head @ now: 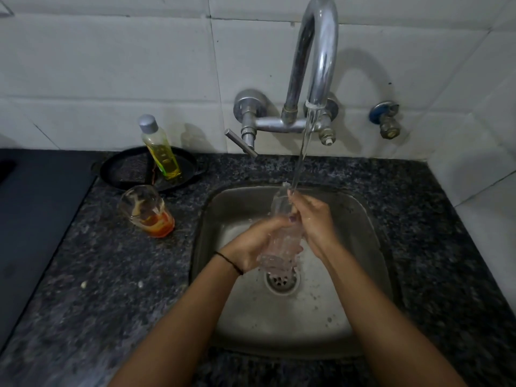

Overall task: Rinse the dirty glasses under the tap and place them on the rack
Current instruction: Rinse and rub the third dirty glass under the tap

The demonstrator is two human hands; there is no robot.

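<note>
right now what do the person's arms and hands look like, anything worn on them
Both forearms are bare, with no sleeves in view and no gloves. The left hand has a thin dark band or thread around its wrist. The right hand shows dark polish on at least one fingernail. No watch or rings can be made out, and the wet hands are slightly blurred.

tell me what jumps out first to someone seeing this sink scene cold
First, the two hands, left hand and right hand, wrapped around a clear glass under the running stream from the chrome tap, over the steel sink. Next, the dirty glass with orange residue, standing on the dark granite counter left of the sink, in front of a yellow liquid bottle.
</note>
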